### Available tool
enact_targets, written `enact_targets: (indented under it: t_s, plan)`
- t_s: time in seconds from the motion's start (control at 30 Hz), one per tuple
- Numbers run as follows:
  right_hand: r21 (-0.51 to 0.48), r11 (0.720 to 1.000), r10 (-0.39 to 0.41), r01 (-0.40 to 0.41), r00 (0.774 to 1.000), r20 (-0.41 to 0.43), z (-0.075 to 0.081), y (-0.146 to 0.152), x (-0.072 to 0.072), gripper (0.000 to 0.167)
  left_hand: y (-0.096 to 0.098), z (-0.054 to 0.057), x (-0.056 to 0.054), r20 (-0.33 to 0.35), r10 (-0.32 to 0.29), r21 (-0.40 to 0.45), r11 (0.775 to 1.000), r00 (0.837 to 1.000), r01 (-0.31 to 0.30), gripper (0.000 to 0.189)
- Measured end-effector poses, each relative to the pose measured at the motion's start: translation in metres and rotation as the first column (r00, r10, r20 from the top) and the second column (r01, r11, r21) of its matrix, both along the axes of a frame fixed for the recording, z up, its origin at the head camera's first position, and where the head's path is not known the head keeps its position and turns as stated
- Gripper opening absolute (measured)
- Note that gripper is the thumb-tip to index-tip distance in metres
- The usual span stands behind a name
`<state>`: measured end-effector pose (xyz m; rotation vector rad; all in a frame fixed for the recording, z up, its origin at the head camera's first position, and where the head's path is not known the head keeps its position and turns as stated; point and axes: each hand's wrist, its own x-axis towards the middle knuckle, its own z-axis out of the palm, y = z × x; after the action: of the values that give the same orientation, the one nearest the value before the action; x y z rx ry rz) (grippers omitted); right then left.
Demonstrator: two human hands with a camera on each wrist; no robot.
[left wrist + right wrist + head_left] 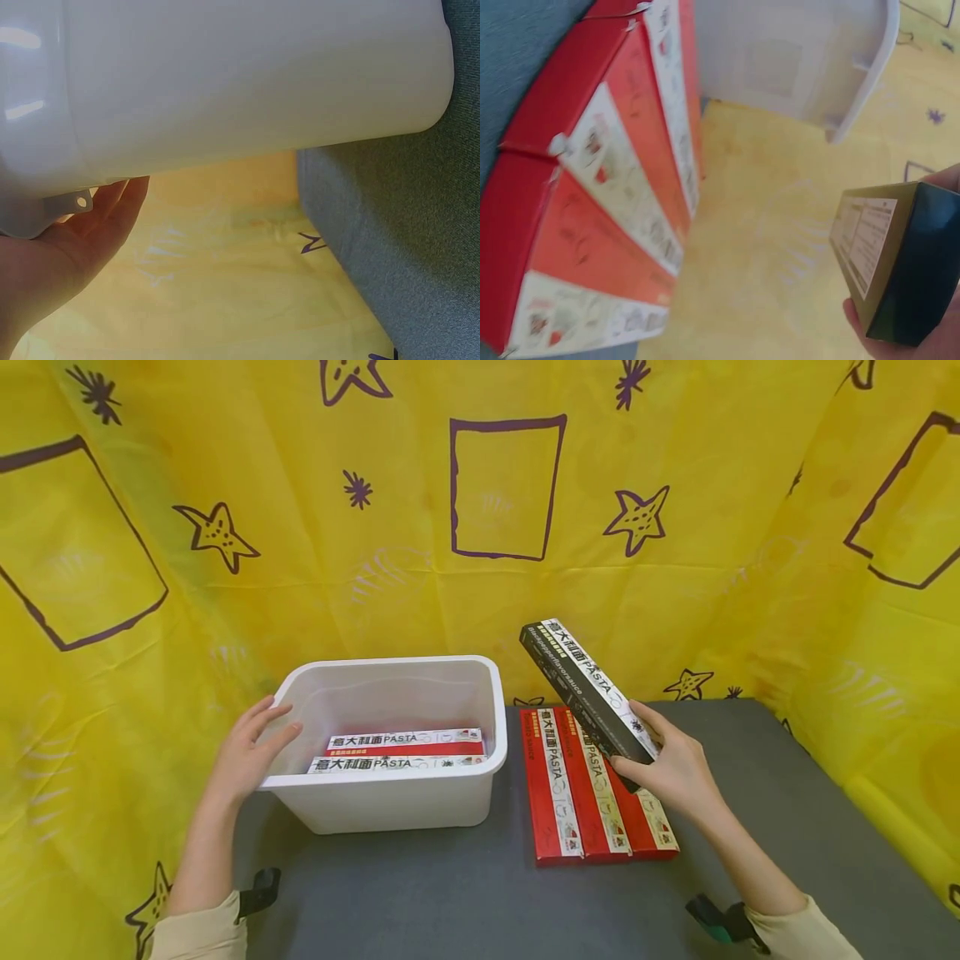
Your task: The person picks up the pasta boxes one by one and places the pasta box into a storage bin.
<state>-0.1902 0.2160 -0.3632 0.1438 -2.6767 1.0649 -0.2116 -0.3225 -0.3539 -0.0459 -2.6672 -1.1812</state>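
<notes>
My right hand (671, 768) grips the lower end of a black pasta box (588, 693), holding it tilted above red pasta boxes (551, 785). Dark end and label of this black box (885, 262) show in the right wrist view. Three red boxes with white strips lie side by side on the table. At the left end of a white plastic bin (390, 802), my left hand (251, 747) holds the rim, its fingers (127, 210) under the lip against the outer wall. Inside the bin lie red pasta boxes (405, 749), partly hidden by its front wall.
The dark grey table (375, 902) carries the bin at left and the red boxes just to its right. A yellow cloth (300, 568) with dark drawings hangs behind and along both sides.
</notes>
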Motion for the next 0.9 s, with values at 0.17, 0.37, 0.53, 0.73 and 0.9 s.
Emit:
enact_targets:
  t_s: [0.17,0.37,0.53,0.73,0.9]
  plan:
    - [-0.041,0.998,0.053,-0.053,0.999,0.004,0.007,-0.012,-0.003,0.079,-0.001,-0.002,-0.001,-0.013,-0.001,0.0,1.0,1.0,0.001,0.06]
    - [-0.066,0.992,0.105,-0.105,0.994,0.008,0.016,-0.026,-0.006,0.078,-0.001,-0.003,0.0,-0.009,0.006,0.012,1.0,1.0,-0.006,0.061]
    - [-0.076,0.985,0.154,-0.153,0.988,0.0,0.02,-0.038,-0.012,0.077,-0.001,-0.002,0.0,-0.013,0.008,0.015,1.0,1.0,-0.007,0.062]
    - [-0.049,0.976,0.212,-0.213,0.977,-0.028,0.027,-0.052,-0.018,0.074,-0.001,-0.002,-0.001,-0.01,0.016,0.012,1.0,1.0,-0.016,0.061]
    - [-0.006,0.956,0.294,-0.294,0.955,-0.043,0.035,-0.063,-0.023,0.073,-0.001,-0.001,-0.002,-0.02,0.022,0.017,1.0,1.0,-0.022,0.059]
